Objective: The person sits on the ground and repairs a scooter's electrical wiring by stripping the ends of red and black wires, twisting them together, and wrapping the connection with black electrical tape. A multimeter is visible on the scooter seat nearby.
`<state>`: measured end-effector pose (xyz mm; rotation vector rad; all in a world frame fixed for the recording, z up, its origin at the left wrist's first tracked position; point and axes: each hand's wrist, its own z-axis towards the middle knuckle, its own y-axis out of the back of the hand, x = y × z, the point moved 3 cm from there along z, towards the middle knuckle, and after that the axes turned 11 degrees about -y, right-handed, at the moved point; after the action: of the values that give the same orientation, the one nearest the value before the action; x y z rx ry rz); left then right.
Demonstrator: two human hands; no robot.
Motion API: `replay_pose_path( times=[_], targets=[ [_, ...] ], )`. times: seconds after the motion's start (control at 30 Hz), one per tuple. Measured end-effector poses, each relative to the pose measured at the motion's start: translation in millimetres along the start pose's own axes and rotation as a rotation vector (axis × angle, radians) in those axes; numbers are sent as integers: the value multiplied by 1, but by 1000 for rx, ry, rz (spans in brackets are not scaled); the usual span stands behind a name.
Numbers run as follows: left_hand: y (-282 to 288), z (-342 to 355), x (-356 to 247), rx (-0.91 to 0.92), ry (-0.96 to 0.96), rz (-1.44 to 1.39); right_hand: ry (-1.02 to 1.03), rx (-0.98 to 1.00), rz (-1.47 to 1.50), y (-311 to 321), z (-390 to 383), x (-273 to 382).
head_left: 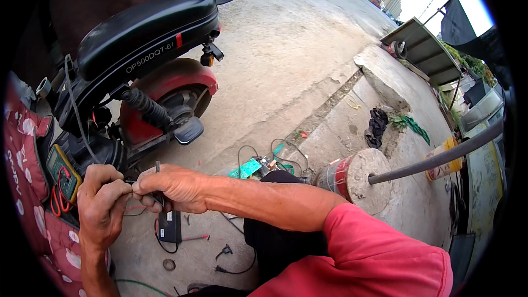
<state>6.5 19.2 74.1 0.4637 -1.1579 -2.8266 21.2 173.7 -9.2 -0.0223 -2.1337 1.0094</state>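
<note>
My left hand (102, 201) is closed, thumb and fingertips pinched at the end of a thin grey cable (76, 104) that runs down from the electric scooter (148, 38). Fingertip to fingertip with it, my right hand (173, 187) is closed around a slim dark tool (158, 167), whose kind I cannot make out. The short bit of wire between the fingertips is mostly hidden. A yellow and black multimeter (63, 173) with red leads leans beside my left hand. Below my right hand lies a black power adapter (169, 227).
A red probe (196, 237), a plug with cord (223, 269) and a tape roll (169, 264) lie on the ground. Beyond my right forearm are a green packet (246, 169), a concrete-filled bucket (352, 181) with a pole (434, 157), and a yellow bucket (444, 158).
</note>
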Motion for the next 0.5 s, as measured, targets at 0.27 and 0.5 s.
replay_pose_path(
  times=[0.27, 0.5],
  targets=[
    [0, 0, 0, 27, 131, 7, 242, -172, -104, -4, 5, -5],
    [-5, -4, 1, -18, 98, -9, 184, -137, -83, 1, -5, 4]
  ],
)
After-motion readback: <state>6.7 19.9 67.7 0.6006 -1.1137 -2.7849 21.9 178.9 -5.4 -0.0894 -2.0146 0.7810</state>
